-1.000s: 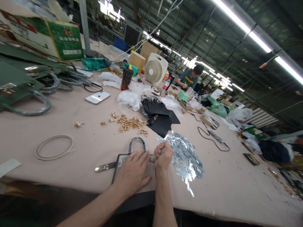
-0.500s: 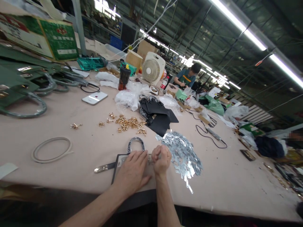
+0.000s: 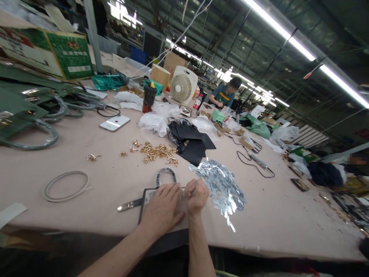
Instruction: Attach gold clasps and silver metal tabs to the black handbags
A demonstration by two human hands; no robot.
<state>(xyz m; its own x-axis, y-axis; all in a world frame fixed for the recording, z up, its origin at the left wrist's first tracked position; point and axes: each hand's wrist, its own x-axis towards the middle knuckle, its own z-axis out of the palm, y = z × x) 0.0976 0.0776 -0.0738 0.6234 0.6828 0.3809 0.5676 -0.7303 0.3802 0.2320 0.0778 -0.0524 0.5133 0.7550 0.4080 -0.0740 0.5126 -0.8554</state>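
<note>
My left hand [image 3: 164, 207] lies flat, fingers stretched out, on a dark bag panel [image 3: 143, 204] at the table's front edge. A plastic-wrapped loop handle [image 3: 166, 170] rises from the panel's far side. A strap with a shiny metal end [image 3: 126, 206] sticks out to the left. Beside it, my right hand [image 3: 197, 195] is closed in a fist at the panel's far right corner; whatever its fingers hold is hidden. Just right of that fist spreads a heap of small flat silver metal plates [image 3: 223, 186]. Beyond the hands lies a pile of gold-coloured metal fittings [image 3: 157, 151].
Black leather pieces [image 3: 191, 142] lie behind the plates. A coiled pale tube [image 3: 66, 173], a phone [image 3: 114, 123] and green bags [image 3: 25, 111] are on the left. A fan [image 3: 182, 87] and a dark cup [image 3: 149, 98] stand farther back. A corded tool [image 3: 257, 160] lies right. Another person [image 3: 225, 94] sits beyond.
The view has shifted slightly. Both hands keep nearly the same place and pose on the bag panel, and nothing on the table has visibly moved.
</note>
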